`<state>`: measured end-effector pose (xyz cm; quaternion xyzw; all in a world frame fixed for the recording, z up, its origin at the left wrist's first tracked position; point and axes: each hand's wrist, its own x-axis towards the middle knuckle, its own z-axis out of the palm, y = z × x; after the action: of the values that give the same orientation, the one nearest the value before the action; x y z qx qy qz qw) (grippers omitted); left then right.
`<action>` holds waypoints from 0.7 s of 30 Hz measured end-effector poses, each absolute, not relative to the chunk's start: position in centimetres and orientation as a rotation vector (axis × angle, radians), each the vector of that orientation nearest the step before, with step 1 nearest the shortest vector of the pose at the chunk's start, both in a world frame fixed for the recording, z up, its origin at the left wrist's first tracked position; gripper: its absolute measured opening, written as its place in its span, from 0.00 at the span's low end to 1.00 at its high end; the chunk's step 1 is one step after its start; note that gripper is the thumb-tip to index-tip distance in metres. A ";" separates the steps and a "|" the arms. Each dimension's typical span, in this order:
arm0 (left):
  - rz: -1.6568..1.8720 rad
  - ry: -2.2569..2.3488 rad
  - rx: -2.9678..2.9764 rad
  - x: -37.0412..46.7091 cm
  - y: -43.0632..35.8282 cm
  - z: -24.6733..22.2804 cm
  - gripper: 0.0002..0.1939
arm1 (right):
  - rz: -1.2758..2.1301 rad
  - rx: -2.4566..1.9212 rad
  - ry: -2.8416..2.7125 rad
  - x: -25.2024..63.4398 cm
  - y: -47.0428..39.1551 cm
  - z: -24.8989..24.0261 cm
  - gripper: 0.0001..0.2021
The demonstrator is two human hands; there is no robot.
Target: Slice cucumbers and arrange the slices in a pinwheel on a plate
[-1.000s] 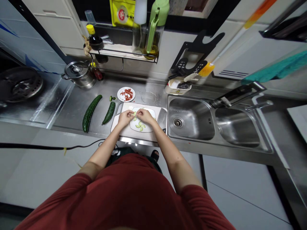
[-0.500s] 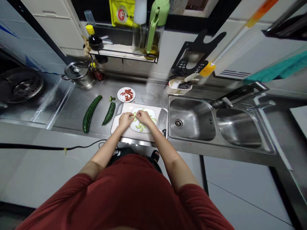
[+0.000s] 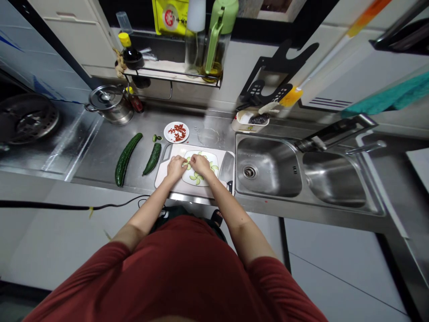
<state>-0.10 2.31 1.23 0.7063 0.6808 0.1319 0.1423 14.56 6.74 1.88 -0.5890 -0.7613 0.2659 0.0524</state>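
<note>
A white plate (image 3: 205, 180) with several pale green cucumber slices (image 3: 196, 179) rests on a cutting board (image 3: 162, 176). My left hand (image 3: 176, 167) is at the plate's left side, its fingers pinched on cucumber slices. Just beside it, my right hand (image 3: 200, 164) is over the upper part of the plate with fingers drawn together; what they grip, if anything, is too small to tell. A knife (image 3: 228, 166) lies on the board's right side. Behind the board sits a small white dish (image 3: 166, 133) of chopped red pieces.
Left of the board lie a long cucumber (image 3: 126, 160), a shorter cut cucumber (image 3: 153, 159) and small green end pieces (image 3: 156, 138). A lidded steel pot (image 3: 117, 112) stands at the back left. The double sink (image 3: 268, 167) is on the right, below a faucet (image 3: 335, 134).
My left hand has shifted very slightly to the right over the slices. The rest of the scene looks nearly the same.
</note>
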 end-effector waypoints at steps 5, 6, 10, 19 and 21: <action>0.410 1.981 2.084 0.1 2.2 1.1 0.10 | 0.757 -1.839 -2.346 14.3 6.8 1.9 0.08; 0.420 1.980 2.105 0.1 2.2 1.0 0.09 | 0.748 -1.849 -2.355 14.3 6.7 2.0 0.08; 0.439 1.915 2.243 0.1 1.7 0.6 0.09 | 0.705 -1.868 -2.397 14.2 6.7 2.1 0.09; 0.434 1.795 2.439 -0.5 0.9 -0.3 0.13 | 0.642 -1.857 -2.441 14.0 6.6 2.3 0.10; 0.426 1.794 2.443 -0.5 1.0 -0.3 0.13 | 0.634 -1.856 -2.441 14.0 6.5 2.3 0.10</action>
<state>-0.53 0.95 -0.32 0.7976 0.5856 0.1389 0.0402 13.99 6.52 2.31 -0.5927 -0.7795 0.2026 0.0049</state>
